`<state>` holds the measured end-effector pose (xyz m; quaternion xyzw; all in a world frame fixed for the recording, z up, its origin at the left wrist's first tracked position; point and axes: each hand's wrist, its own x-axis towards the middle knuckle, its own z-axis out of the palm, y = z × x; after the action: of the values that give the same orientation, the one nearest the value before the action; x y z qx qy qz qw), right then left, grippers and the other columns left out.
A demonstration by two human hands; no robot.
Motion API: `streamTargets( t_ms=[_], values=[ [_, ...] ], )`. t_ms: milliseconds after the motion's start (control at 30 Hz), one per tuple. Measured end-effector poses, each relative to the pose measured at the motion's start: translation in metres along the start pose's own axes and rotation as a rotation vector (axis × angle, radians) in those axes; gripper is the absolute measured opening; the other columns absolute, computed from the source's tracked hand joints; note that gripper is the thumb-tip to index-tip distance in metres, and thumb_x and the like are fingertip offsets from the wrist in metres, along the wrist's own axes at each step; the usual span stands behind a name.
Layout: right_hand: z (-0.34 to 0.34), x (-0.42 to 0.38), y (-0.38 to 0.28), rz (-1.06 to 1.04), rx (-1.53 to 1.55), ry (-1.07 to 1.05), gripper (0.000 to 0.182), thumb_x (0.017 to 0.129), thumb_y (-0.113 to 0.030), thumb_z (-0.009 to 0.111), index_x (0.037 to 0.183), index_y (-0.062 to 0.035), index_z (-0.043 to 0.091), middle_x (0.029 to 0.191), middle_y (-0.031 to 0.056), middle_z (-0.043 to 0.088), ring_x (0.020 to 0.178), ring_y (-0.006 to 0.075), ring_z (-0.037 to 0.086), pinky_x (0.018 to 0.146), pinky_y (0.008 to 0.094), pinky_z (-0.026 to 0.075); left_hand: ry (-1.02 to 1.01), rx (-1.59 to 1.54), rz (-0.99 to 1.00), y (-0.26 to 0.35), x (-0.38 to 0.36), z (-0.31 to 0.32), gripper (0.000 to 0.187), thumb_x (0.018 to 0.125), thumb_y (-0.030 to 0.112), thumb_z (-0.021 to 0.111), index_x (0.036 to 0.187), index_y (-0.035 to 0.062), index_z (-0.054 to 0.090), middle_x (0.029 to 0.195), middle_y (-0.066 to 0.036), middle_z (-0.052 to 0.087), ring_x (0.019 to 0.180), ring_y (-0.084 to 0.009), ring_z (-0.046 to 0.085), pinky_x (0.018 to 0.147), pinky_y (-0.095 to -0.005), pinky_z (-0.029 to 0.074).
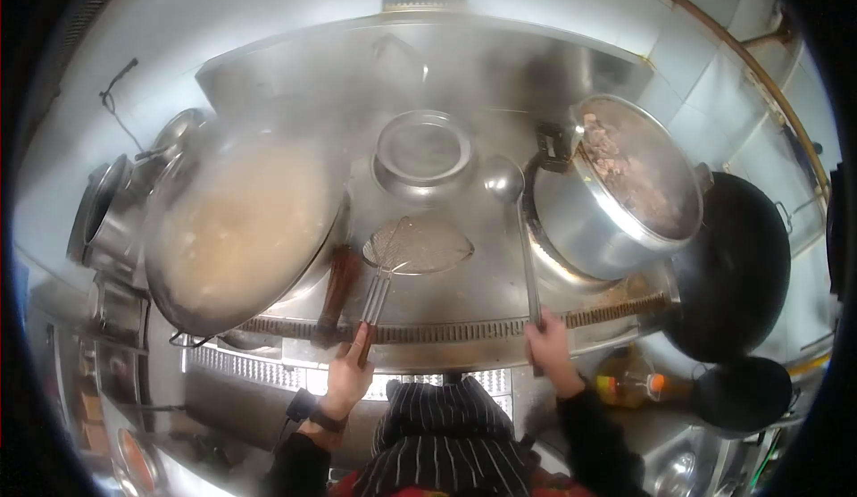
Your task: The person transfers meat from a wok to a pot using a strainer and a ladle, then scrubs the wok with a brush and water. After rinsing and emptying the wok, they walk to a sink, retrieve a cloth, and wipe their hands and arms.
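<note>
My left hand is closed round the handle of a wire mesh strainer, whose round basket hangs over the steel stove top. In my right hand is the long handle of a ladle; its bowl points away from me, left of the big pot. To the left a large wok holds cloudy, steaming liquid with pale foam. On the right a tall aluminium pot is filled with chunks of meat. A lidded round metal container sits between them at the back.
A brown wooden-looking handle lies beside the wok. Black woks stand at the far right, above a bottle of yellow oil. A faucet is at the back wall. Metal pots crowd the left side. Steam blurs the wok.
</note>
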<state>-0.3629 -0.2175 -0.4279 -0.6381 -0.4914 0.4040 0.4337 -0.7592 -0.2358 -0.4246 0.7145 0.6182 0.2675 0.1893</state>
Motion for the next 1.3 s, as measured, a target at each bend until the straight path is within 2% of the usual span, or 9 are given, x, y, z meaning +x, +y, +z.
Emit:
streamTargets(
  t_ms=[133,200,267,400,467,767,1067,1133,1300],
  values=[
    [0.017,0.118,-0.055,0.107,-0.133,-0.073,0.014,0.091,-0.012,0.057,0.099,-0.0009,0.052,0.053,0.0069,0.051,0.039,0.0204,0.053,0.037,0.0386,0.04,0.039,-0.242,0.041,0.008,-0.024,-0.011,0.077,0.075,-0.004,0.06,0.149,0.0091,0.041,0.096,-0.023,0.064,0.078,-0.0382,0.066,0.07,-0.0455,0.053],
    [0.033,0.172,-0.078,0.111,-0.262,-0.096,0.017,0.092,-0.014,0.058,0.101,-0.0007,0.052,0.057,0.01,0.054,0.04,0.0226,0.054,0.036,0.0401,0.04,0.092,-0.318,0.092,0.022,-0.034,-0.02,0.075,0.078,-0.008,0.057,0.15,0.0067,0.039,0.091,-0.014,0.067,0.071,-0.0237,0.065,0.062,-0.0375,0.052],
    [0.055,0.211,-0.1,0.093,-0.38,-0.066,0.017,0.092,-0.013,0.057,0.097,0.0005,0.05,0.063,0.0143,0.057,0.041,0.0239,0.056,0.036,0.0411,0.04,-0.155,-0.892,-0.58,0.034,-0.054,-0.029,0.075,0.08,-0.01,0.055,0.151,0.0068,0.037,0.084,-0.006,0.064,0.065,-0.0117,0.058,0.055,-0.0282,0.048],
    [0.095,0.29,-0.086,0.153,-0.354,-0.254,0.011,0.092,-0.01,0.056,0.093,-0.0005,0.051,0.064,0.0108,0.055,0.042,0.0185,0.053,0.035,0.0342,0.039,-0.04,-1.323,-0.796,0.061,-0.065,-0.016,0.073,0.08,-0.012,0.053,0.15,0.0048,0.037,0.073,-0.009,0.057,0.053,-0.016,0.051,0.046,-0.0271,0.043],
    [0.112,0.327,-0.053,0.872,0.879,-0.53,0.005,0.092,-0.007,0.056,0.094,-0.003,0.053,0.064,0.0024,0.05,0.043,0.0104,0.046,0.036,0.024,0.038,-0.014,-1.485,-0.862,0.064,-0.068,-0.006,0.069,0.081,-0.008,0.051,0.148,0.0039,0.04,0.078,-0.014,0.057,0.057,-0.0179,0.053,0.047,-0.0278,0.043],
    [0.082,0.195,-0.053,0.739,1.036,-0.556,0.016,0.093,-0.007,0.058,0.109,-0.0096,0.057,0.069,-0.0029,0.047,0.047,0.0032,0.041,0.036,0.018,0.033,-0.328,-1.795,-1.008,0.011,-0.059,0.039,0.055,0.088,0.01,0.057,0.139,0.0017,0.041,0.101,-0.017,0.06,0.071,-0.0162,0.054,0.057,-0.0259,0.047],
    [0.066,0.053,-0.088,0.494,0.487,-0.031,0.054,0.091,-0.004,0.058,0.142,-0.0056,0.042,0.07,0.0017,0.05,0.05,0.0102,0.044,0.04,0.0261,0.035,-0.644,-1.508,-0.881,-0.022,-0.035,0.068,0.037,0.102,0.018,0.049,0.134,0.001,0.043,0.098,-0.018,0.066,0.075,-0.0219,0.065,0.067,-0.0335,0.057],
    [0.081,0.019,-0.086,0.432,0.302,-0.01,0.07,0.091,-0.004,0.06,0.153,-0.0074,0.027,0.067,0.0,0.048,0.047,0.0103,0.045,0.04,0.028,0.037,-0.66,-1.198,-0.595,-0.038,-0.04,0.085,0.028,0.099,0.015,0.054,0.122,-0.0001,0.052,0.094,-0.014,0.067,0.074,-0.0222,0.066,0.067,-0.034,0.056],
    [0.129,-0.065,-0.128,0.204,0.021,0.104,0.049,0.092,-0.005,0.056,0.139,0.0011,0.045,0.055,0.0019,0.049,0.041,0.0123,0.045,0.037,0.0307,0.037,-0.706,-0.745,-0.185,-0.034,-0.058,0.107,0.032,0.092,0.014,0.062,0.115,-0.0053,0.054,0.094,-0.014,0.068,0.079,-0.0211,0.066,0.065,-0.0341,0.056]
  ],
)
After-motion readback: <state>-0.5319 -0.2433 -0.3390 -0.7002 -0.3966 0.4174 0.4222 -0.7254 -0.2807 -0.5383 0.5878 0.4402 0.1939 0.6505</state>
